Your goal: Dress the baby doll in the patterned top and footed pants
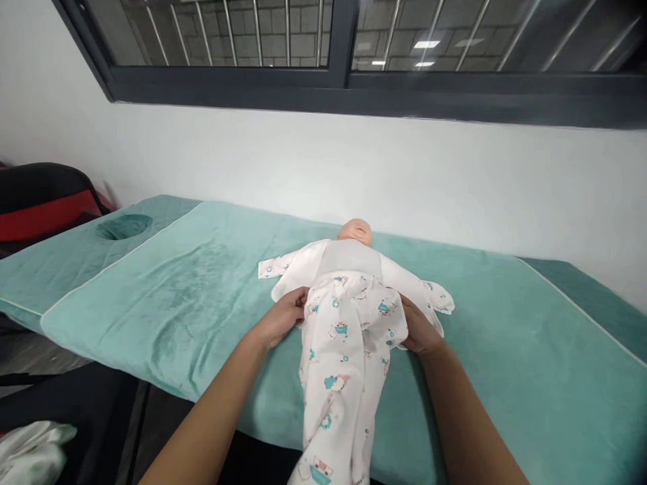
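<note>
At the middle of the green cover (505, 350), the printed trousers (340, 357) lie with their waist over the lower part of the white top (346, 257), and their legs run past the near edge. On the left side of the waist, I see the left hand (284, 316) pinching the fabric edge with curled fingers. On the right side, the right hand (420, 328) touches the cloth, but its fingertips are behind it, so I cannot tell how firmly they close. For doing this well, I would hold both sides level and move them equally, because the right part looks more bunched. I would also smooth the folds gently and watch that the top is not caught in the waist. Farther away, the doll's head (356, 230) rests near the wall (242, 162), with the two sleeves spread left and right; a light pull should not drag the doll.
</note>
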